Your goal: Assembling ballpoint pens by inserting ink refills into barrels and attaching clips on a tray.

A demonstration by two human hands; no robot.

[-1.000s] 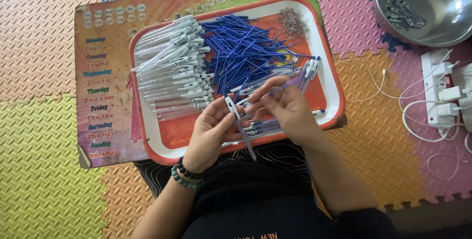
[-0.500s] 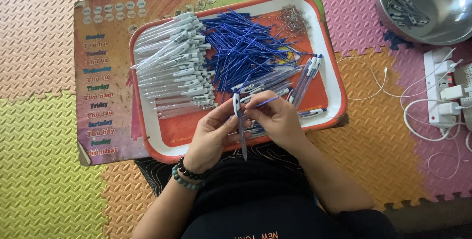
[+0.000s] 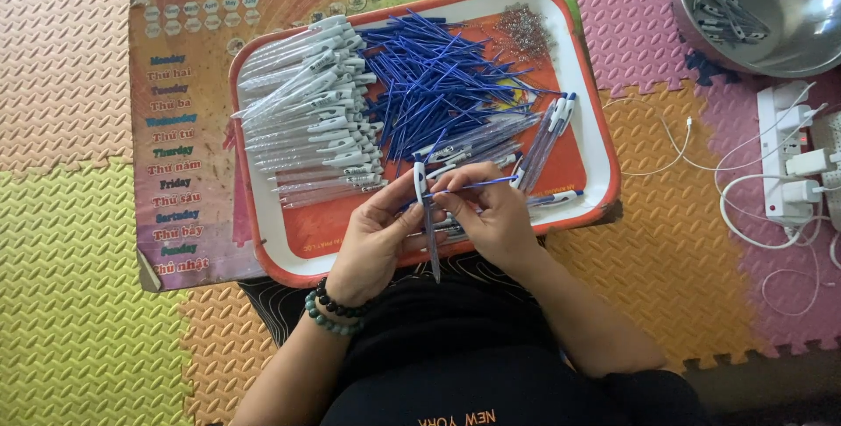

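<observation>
Left hand: the left hand (image 3: pixel 378 238) is closed around a clear plastic pen barrel with a white clip (image 3: pixel 427 220), which points from the fingers down toward the person's body.
Right hand: the right hand (image 3: pixel 491 216) pinches a thin blue ink refill (image 3: pixel 477 184) between its fingertips; the refill runs sideways from the hand toward the barrel's top end, and its tip is at the barrel.
Where the work is: both hands are together over the near edge of the red-rimmed white plastic tray (image 3: pixel 591 119), and the two hands touch each other.
Tray, beyond the left hand: a stack of clear pen barrels with white clips (image 3: pixel 311 115) lies in rows.
Tray, beyond both hands: a loose heap of blue ink refills (image 3: pixel 442 84) fills the middle; past it, in the far corner, there is a small pile of metal springs (image 3: pixel 526 30).
Tray, just beside the right hand: a few assembled pens with blue ends (image 3: pixel 547 141) lie on the outer side.
Under the tray: a colourful printed poster (image 3: pixel 180 163) lies on the foam puzzle floor mat (image 3: pixel 79 303).
Far to the right of the right hand: a round steel bowl (image 3: pixel 788 49) contains some small dark parts (image 3: pixel 727 16); nearer, a white power strip with white cables (image 3: pixel 784 168) lies on the mat.
Wrist: dark and green bead bracelets (image 3: pixel 333 310) sit on the left wrist.
</observation>
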